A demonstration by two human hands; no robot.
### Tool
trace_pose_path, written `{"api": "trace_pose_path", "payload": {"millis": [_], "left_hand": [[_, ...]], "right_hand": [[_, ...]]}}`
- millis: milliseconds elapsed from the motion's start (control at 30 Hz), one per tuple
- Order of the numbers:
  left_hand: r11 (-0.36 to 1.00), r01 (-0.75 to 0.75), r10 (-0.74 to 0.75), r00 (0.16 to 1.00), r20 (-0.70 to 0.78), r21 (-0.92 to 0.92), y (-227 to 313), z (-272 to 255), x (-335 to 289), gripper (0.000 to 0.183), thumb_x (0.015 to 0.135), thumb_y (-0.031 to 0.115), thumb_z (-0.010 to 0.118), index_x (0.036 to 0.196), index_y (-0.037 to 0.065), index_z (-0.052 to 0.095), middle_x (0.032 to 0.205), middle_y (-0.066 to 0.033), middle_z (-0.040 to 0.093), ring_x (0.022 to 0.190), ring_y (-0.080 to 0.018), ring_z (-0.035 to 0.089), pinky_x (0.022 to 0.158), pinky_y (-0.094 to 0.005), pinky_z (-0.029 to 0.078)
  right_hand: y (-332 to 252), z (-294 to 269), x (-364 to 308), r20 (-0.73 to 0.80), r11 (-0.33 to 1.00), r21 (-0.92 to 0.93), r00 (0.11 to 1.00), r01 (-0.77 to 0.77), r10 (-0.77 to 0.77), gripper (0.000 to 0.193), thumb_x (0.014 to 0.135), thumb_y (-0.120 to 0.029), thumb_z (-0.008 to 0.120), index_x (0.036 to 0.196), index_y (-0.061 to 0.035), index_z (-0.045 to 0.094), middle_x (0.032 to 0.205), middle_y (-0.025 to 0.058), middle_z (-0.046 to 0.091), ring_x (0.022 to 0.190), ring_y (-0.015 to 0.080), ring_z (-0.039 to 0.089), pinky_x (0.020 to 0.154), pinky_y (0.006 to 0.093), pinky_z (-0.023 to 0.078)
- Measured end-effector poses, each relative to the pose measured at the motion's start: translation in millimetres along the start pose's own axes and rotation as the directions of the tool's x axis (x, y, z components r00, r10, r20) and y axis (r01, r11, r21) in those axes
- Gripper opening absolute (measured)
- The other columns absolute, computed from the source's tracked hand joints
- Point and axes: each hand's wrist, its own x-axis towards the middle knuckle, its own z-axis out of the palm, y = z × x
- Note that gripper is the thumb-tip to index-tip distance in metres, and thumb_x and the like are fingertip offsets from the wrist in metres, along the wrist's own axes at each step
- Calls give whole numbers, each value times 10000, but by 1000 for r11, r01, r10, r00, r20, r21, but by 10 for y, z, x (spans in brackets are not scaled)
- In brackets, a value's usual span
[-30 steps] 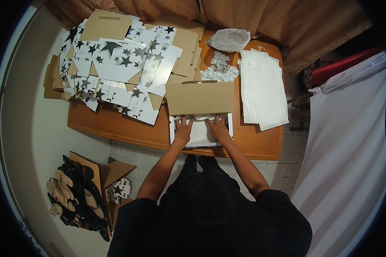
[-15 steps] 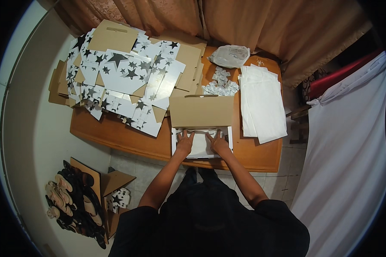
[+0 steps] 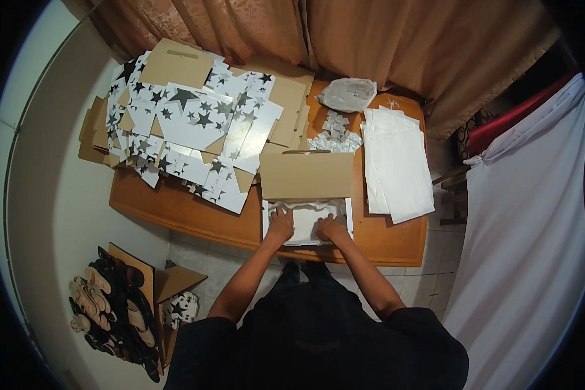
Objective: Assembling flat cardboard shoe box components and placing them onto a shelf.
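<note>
An open cardboard box (image 3: 307, 175), brown inside with white side walls, sits at the table's front edge, its lid raised at the back. White tissue paper (image 3: 305, 224) lines its inside and stands up in a wavy edge along the back. My left hand (image 3: 281, 225) is in the box's left part, fingers bent and closed on the paper. In the right part my right hand (image 3: 332, 228) has its fingers curled on the paper too. The fingertips of both hands are partly hidden.
Flat star-printed cardboard pieces (image 3: 195, 120) pile up on the left of the wooden table (image 3: 175, 208). Behind the box are small silvery-white packets (image 3: 335, 138) and a clear plastic bag (image 3: 348, 95). White paper sheets (image 3: 398, 166) lie at right. Shoes (image 3: 110, 305) stand at lower left.
Both hands have gone from spread, extended fingers to curled ones, slightly nearer me. The paper's back edge now stands up more wavily. The whole view has shifted a little.
</note>
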Motion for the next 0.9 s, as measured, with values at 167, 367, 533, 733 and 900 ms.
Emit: {"api": "trace_pose_path", "payload": {"millis": [167,367,533,733,900], "left_hand": [[998,-60,53,985,162,35,76,-82,-22,357,943,248,624,1086,-74,682,1135,-338,662,1057,-489,663,901,-517,555],[995,-71,56,976,212,64,-157,39,45,364,982,270,562,1073,-52,704,1070,-305,696,1044,-440,682,907,-507,549],[960,-236,226,971,-80,-154,97,-510,-381,366,1003,272,534,1041,-58,686,1027,-289,698,1002,-432,683,859,-523,529],[910,-241,-84,691,-718,-338,-287,-686,-785,292,983,222,575,1049,-43,678,946,-270,695,943,-426,674,814,-465,526],[850,-40,-116,959,-260,-526,-627,-578,-802,285,973,211,576,1052,-45,675,942,-253,712,946,-468,670,810,-504,526]], "right_hand": [[61,-64,56,95,992,84,992,-89,81,633,952,-472,588,1308,50,579,1386,350,493,1248,512,547,1029,505,492],[4,-295,45,209,999,35,977,39,-46,688,970,-563,534,1320,28,576,1358,312,558,1249,491,556,1041,505,479],[60,-286,-268,-155,972,203,984,116,-85,468,970,-325,591,1325,-21,580,1275,289,599,1190,483,567,974,522,498],[180,-432,-665,-716,955,295,670,37,195,386,933,-79,588,1314,-20,559,1188,286,613,1099,466,592,895,529,504],[373,-158,-514,-542,795,603,765,65,348,343,969,-103,553,1297,-8,575,994,267,701,922,458,674,835,492,527]]}}
